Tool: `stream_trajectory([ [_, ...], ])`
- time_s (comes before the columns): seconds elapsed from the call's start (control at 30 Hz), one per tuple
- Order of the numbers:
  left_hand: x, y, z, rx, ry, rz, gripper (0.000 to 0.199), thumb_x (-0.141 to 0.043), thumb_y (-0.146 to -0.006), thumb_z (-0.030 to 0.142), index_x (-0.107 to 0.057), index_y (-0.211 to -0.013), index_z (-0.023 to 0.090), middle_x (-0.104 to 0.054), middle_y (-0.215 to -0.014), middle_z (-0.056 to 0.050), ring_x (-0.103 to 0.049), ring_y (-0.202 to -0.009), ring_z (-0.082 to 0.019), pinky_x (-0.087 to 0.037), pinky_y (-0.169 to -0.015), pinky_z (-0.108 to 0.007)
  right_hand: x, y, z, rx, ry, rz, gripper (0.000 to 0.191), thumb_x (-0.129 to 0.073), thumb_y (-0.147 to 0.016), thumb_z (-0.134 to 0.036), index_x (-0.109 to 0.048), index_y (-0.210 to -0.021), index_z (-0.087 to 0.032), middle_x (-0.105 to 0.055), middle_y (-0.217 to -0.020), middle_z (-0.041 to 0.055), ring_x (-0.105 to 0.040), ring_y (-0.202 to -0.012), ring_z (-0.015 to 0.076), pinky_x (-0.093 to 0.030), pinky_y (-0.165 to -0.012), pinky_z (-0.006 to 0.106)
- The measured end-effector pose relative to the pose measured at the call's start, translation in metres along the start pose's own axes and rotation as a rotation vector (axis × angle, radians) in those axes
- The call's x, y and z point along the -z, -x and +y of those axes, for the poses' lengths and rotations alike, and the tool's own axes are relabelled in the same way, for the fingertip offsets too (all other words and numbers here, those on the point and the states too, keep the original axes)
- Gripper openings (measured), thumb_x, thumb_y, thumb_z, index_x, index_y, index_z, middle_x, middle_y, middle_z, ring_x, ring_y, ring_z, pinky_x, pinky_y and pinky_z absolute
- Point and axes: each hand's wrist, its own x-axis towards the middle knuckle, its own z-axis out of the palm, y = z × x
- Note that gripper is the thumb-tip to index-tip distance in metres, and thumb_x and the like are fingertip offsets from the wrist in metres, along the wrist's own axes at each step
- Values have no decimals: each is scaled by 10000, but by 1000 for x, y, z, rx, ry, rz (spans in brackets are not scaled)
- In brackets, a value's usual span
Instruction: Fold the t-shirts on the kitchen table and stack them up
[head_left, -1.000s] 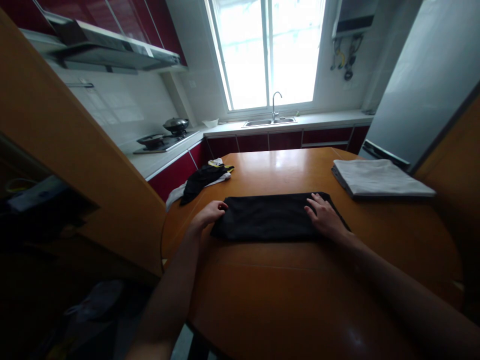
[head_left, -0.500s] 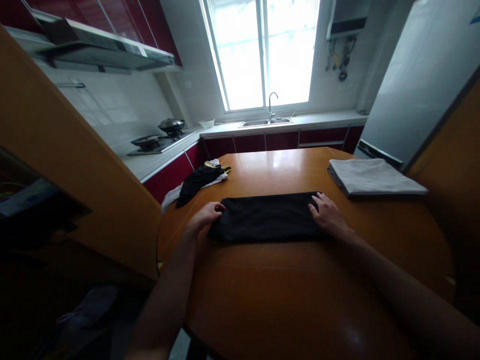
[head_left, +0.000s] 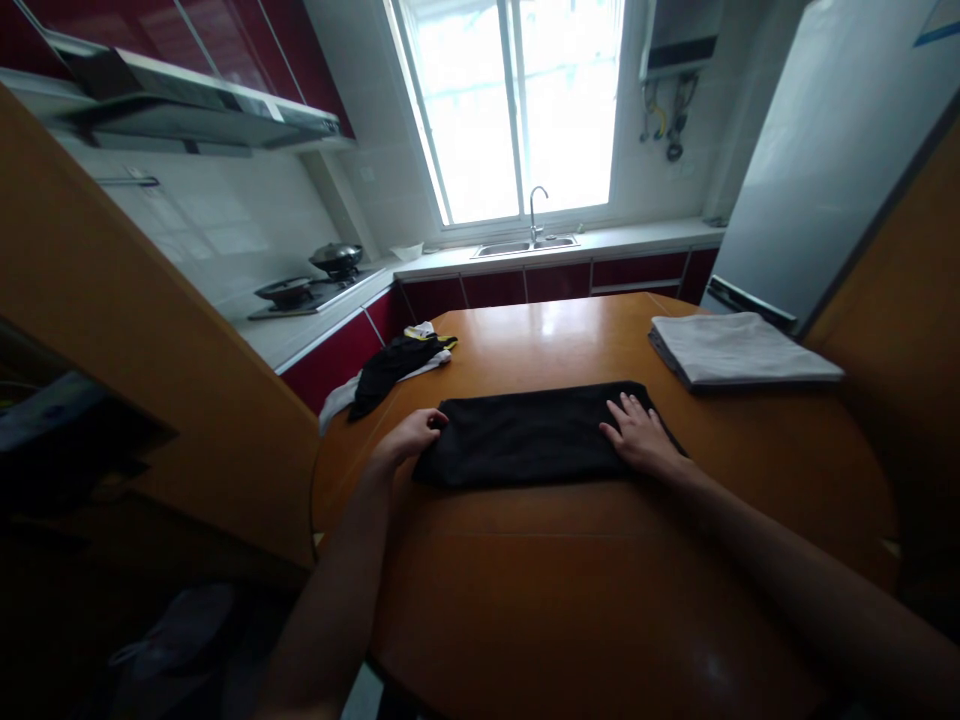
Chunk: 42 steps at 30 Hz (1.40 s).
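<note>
A black cloth (head_left: 525, 437), folded into a long flat rectangle, lies across the middle of the wooden table (head_left: 525, 580). At its left end my left hand (head_left: 412, 434) has its fingers closed on the cloth's edge. My right hand (head_left: 639, 434) rests flat on top near the right end, fingers spread, holding nothing. Part of the cloth's right edge shows beyond that hand.
Folded grey and white cloths (head_left: 742, 348) are stacked at the table's right. Crumpled black and white clothing (head_left: 397, 368) lies at the back left edge. Behind are a counter with a sink (head_left: 525, 245), a stove with pans (head_left: 336, 258), and a fridge (head_left: 810, 150).
My right hand has slid a little left, from the cloth's right edge onto its top, with the fingers spread. My left hand stays at the left end. The view has shifted slightly.
</note>
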Motion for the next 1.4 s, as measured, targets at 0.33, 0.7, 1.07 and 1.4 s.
stream_trajectory([
  [0.33, -2, -4, -5, -5, -27, 27, 433, -584, -614, 83, -727, -1021, 114, -743, -961, -78, -687, -798, -193, -502, -639, -216, 9, -6, 9, 17, -101, 199, 563, -372, -1005, -383, -508, -1452, -71, -356, -1592, 204, -271, -1500, 316, -240, -1206, 500],
  [0.7, -1, -1, -2, 12, -25, -17, 458, -601, -630, 103, -706, -1076, 133, -740, -1026, -77, -698, -848, -199, -529, -672, -216, -1, -2, -1, 11, -38, 72, 620, -378, -1014, -458, -436, -1509, -89, -282, -1628, 196, -206, -1521, 319, -204, -1211, 514],
  [1.07, -30, 19, 45, -178, -451, 380, 412, -497, -956, 306, -603, -1317, 139, -589, -1345, -175, -547, -1261, -312, -394, -1091, -372, 45, -28, 57, -340, -430, 79, 330, -693, -848, -295, -732, -1067, -51, -740, -1068, 210, -710, -1010, 299, -535, -830, 313],
  [1.4, -149, -1, 131, -509, -439, 122, 567, -382, -1027, 396, -393, -1530, 135, -293, -1629, -167, -222, -1520, -321, -157, -1218, -557, 60, -25, 55, -511, -896, -82, 226, -789, -792, -253, -619, -717, -123, -509, -456, -27, -452, -392, 81, -338, -378, 180],
])
